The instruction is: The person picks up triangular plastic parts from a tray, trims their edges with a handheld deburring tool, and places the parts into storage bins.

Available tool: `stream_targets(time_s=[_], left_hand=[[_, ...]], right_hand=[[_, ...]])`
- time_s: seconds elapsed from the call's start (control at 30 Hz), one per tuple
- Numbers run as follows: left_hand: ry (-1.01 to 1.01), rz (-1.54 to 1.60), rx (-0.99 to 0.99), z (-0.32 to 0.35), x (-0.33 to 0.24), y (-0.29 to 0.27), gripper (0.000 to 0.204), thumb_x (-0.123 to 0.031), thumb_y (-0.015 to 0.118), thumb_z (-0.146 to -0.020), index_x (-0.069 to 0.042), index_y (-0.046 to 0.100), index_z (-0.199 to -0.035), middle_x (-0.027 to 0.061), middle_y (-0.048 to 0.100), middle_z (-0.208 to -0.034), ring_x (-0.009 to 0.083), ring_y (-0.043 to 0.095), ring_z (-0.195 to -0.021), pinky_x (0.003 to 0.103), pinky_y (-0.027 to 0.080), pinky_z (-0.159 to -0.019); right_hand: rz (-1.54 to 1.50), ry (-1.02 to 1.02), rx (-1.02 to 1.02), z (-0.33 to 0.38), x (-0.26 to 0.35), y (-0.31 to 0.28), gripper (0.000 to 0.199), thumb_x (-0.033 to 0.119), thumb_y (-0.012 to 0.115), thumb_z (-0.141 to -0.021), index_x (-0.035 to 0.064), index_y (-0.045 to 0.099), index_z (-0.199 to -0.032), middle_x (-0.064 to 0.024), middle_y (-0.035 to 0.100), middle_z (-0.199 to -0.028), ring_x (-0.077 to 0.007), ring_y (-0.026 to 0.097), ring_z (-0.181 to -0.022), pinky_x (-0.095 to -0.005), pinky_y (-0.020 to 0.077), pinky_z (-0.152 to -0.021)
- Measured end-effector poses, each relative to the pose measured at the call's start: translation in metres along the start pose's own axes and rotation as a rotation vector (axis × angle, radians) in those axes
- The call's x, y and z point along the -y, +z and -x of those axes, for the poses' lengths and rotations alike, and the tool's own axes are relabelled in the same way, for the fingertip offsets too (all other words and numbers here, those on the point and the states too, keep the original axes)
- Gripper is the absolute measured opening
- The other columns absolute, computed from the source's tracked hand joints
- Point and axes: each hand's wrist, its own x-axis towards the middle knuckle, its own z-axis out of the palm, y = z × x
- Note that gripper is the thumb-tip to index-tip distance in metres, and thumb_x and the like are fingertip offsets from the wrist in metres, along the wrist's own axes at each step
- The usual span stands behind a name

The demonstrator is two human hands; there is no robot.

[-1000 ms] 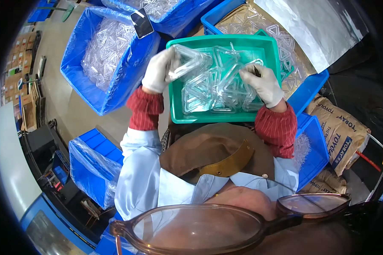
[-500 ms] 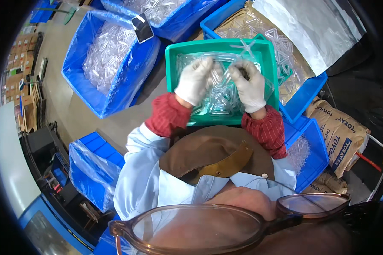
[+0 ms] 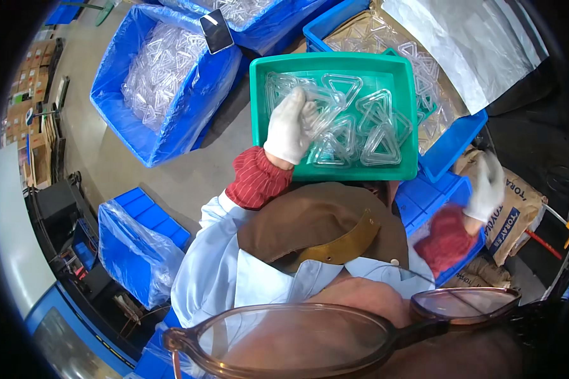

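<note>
Fingers of my left hand curl on clear triangles in the green tray. My right hand, right of the tray, is blurry; I cannot tell its grip. Slippery triangles might drop.

Right hand now out of the green tray, off to the right; left hand alone on the clear triangles

Concrete floor, blue bins, green tray above

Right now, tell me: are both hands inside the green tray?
No. Only the left hand rests on the clear triangular pieces in the green tray; the right hand is off to its side.
</note>
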Motion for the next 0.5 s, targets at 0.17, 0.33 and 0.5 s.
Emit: stream_targets(time_s=[0.17, 0.33, 0.5], left_hand=[[0.021, -0.07, -0.108, -0.006, 0.003, -0.003, 0.019, -0.027, 0.049, -0.094, -0.009, 0.053, -0.091, 0.0002, 0.052, -0.076, 0.0096, 0.049, -0.068, 0.023, 0.044, -0.063], [0.1, -0.36, -0.112, 0.004, 0.011, 0.012, 0.026, -0.03, 0.042, -0.096, -0.006, 0.051, -0.09, 0.0016, 0.051, -0.071, 0.011, 0.048, -0.057, 0.023, 0.042, -0.051], [0.105, -0.383, -0.128, 0.011, 0.006, 0.014, 0.03, -0.031, 0.039, -0.097, -0.006, 0.047, -0.084, -0.0009, 0.041, -0.06, 0.009, 0.039, -0.047, 0.024, 0.035, -0.042]], right_hand=[[0.745, 0.432, -0.268, 0.022, -0.15, -0.067, 0.048, 0.037, 0.057, -0.084, 0.0006, 0.053, -0.115, -0.0171, 0.06, -0.109, -0.0304, 0.059, -0.097, -0.0382, 0.0451, -0.084], [-0.523, 0.024, 0.067, 0.044, -0.011, 0.049, 0.032, 0.022, 0.039, -0.094, 0.0019, 0.049, -0.116, -0.0051, 0.058, -0.076, -0.0091, 0.052, -0.064, -0.0199, 0.0425, -0.058], [-0.515, -0.465, 0.702, 0.045, 0.083, 0.11, 0.024, 0.025, 0.05, -0.091, 0.0038, 0.058, -0.099, -0.012, 0.058, -0.078, -0.026, 0.059, -0.07, -0.0316, 0.0452, -0.063]])
